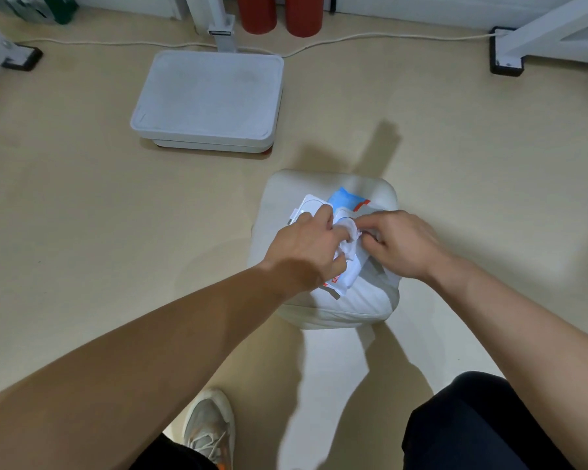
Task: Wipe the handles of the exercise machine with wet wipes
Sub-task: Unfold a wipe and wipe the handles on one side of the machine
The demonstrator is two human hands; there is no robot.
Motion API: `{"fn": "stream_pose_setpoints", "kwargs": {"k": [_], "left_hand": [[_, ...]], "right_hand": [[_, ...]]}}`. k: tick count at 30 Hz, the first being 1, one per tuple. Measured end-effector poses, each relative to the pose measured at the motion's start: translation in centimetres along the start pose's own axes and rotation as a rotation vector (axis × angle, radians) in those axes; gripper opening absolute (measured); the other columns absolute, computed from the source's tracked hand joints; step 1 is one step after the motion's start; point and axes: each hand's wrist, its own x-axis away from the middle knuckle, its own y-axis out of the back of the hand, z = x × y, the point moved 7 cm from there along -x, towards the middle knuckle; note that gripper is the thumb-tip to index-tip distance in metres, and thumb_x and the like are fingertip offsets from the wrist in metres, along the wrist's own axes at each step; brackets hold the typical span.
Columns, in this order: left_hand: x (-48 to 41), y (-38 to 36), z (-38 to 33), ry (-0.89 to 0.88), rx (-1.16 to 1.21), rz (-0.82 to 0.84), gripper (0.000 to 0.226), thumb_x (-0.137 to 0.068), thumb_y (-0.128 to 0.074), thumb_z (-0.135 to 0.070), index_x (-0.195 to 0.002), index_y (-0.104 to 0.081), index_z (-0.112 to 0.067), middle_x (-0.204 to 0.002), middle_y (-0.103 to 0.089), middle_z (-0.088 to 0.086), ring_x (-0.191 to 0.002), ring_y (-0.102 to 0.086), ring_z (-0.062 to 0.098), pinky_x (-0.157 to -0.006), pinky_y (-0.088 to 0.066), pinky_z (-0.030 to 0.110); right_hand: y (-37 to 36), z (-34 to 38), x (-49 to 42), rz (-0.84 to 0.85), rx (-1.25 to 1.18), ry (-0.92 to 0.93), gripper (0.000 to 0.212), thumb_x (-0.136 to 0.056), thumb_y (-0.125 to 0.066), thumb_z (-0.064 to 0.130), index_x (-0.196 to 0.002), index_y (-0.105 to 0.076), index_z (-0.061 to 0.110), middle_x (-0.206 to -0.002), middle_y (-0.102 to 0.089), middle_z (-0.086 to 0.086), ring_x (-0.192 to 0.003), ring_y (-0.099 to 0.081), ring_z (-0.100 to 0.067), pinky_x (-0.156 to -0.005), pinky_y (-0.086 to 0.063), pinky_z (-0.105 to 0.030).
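1. White wet wipe [348, 247], crumpled, sits between both hands atop the white-blue-red soft wet-wipes pack [347, 201], which lies on a cream padded square stool cushion [336, 310] in the lower-middle of view.
2. Left hand [311, 247]: fingers curled and pressed onto the pack & the wipe's left side; thumb side touches the wipe. Looks like a grip on the wipe, but finger cover hides exactly how.
3. Right hand [399, 244]: fingers bent, tips pinched together at the wipe's right edge, touching it.
4. Pack's white rigid flip lid [311, 205] stands open at the pack's far-left end, just beyond the left hand's knuckles. Blue patch w/ a red strip shows at the far end.
5. Writing: small red print on the pack's near-left edge under the left wrist, too small to read. No brand legible.
6. Hands cover most of the pack's top; the opening can't be seen.
7. Near: grey-white sneaker w/ orange trim [209, 429] at the bottom, black shorts on both legs.
8. Farther: light grey rectangular flat platform [207, 100] on a white post, on the beige floor [82, 198], well apart from the stool.
9. Back: two red cylinders [279, 13] by the wall, white cable [387, 37] running along the floor, white metal frame w/ black foot [506, 52] at the right, another black foot at the left. Machine handles not seen.
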Motion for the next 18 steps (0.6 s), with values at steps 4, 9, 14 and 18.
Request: {"fn": "stream_pose_setpoints", "kwargs": {"k": [4, 9, 14, 18], "left_hand": [[0.1, 0.3, 0.6, 0.007, 0.073, -0.097, 0.023, -0.093, -0.058, -0.042, -0.108, -0.071, -0.029, -0.103, -0.054, 0.003, -0.078, -0.055, 0.026, -0.062, -0.039, 0.031], [1.3, -0.3, 1.4, 0.049, 0.170, -0.251, 0.015, -0.075, -0.065, -0.028, -0.087, -0.065, -0.020, -0.087, -0.059, 0.000, -0.064, -0.056, 0.026, -0.054, -0.038, 0.028], [1.9, -1.1, 1.9, 0.165, 0.372, -0.239, 0.010, -0.071, -0.067, -0.025, -0.077, -0.061, -0.019, -0.089, -0.060, -0.002, -0.071, -0.051, 0.017, -0.061, -0.043, 0.030], [2.0, -1.4, 2.2, 0.194, 0.366, -0.197, 0.015, -0.081, -0.072, -0.023, -0.076, -0.058, -0.021, -0.092, -0.057, -0.004, -0.075, -0.051, 0.016, -0.065, -0.040, 0.031]], "right_hand": [[-0.5, -0.7, 0.3, 0.046, -0.044, -0.030, 0.018, -0.094, -0.055, 0.033, -0.102, -0.068, 0.041, -0.054, -0.049, 0.009, -0.058, -0.048, -0.007, -0.050, -0.034, -0.027], [-1.2, 0.1, 0.1, 0.069, -0.023, 0.018, 0.039, -0.097, -0.052, 0.044, -0.063, -0.035, 0.033, -0.056, -0.044, 0.006, -0.066, -0.045, -0.022, -0.054, -0.032, -0.033], [-0.9, 0.9, 0.2, 0.041, 0.177, -0.001, 0.043, -0.100, -0.042, 0.046, -0.063, -0.035, 0.025, -0.063, -0.044, 0.002, -0.069, -0.045, -0.026, -0.048, -0.021, -0.032], [-1.3, 0.6, -0.9, 0.027, -0.063, -0.052, 0.042, -0.095, -0.057, 0.044, -0.060, -0.042, 0.027, -0.063, -0.045, 0.006, -0.073, -0.047, -0.023, -0.051, -0.026, -0.028]]}}
